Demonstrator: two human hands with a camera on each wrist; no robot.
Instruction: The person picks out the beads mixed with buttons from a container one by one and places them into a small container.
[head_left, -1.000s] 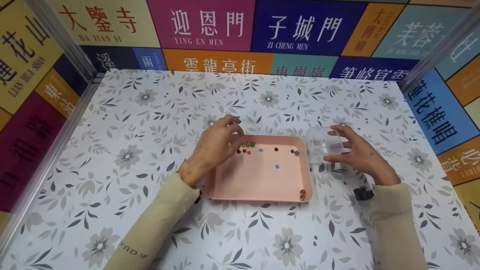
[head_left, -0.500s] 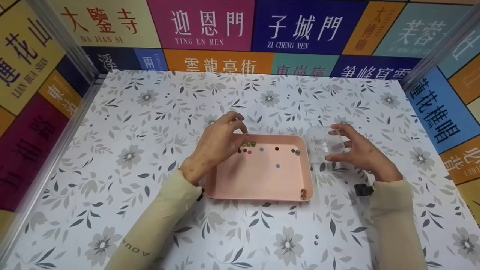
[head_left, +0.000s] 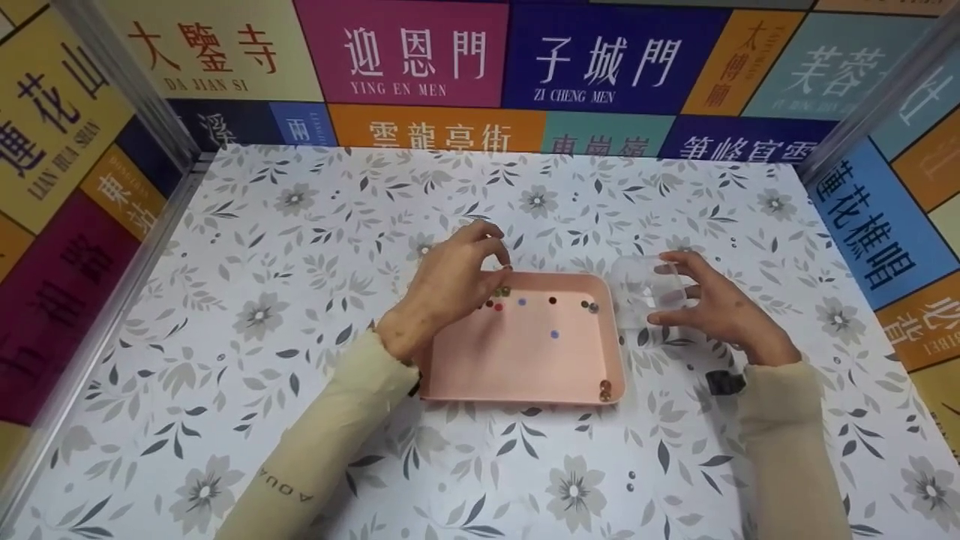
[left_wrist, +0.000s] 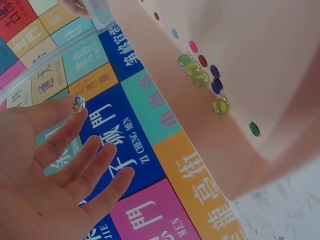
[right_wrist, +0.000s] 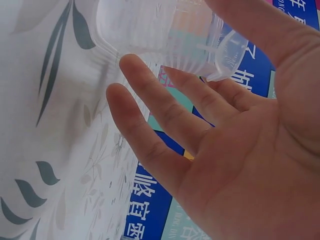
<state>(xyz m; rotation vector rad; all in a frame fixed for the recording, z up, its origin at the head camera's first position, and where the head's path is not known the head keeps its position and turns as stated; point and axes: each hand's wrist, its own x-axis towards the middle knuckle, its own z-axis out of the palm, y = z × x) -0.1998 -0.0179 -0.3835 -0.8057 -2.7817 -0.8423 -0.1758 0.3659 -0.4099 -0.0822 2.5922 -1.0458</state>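
Note:
My left hand is above the far left side of a pink tray. Between its thumb and index finger it pinches a clear glass marble, while the other fingers are spread. Inside the tray lie yellow-green marbles along the far wall, with small dark, red and blue beads beside them. Two amber marbles sit in the near right corner. Right of the tray, my right hand holds a clear plastic container between thumb and fingers. What the container holds is hard to make out.
A white tablecloth with grey flowers and leaves covers the table. Panels with coloured blocks and large lettering stand along the back and both sides.
My left hand has moved slightly right and away from me over the tray's far edge, covering more of the marbles. The right hand and the container have stayed in place.

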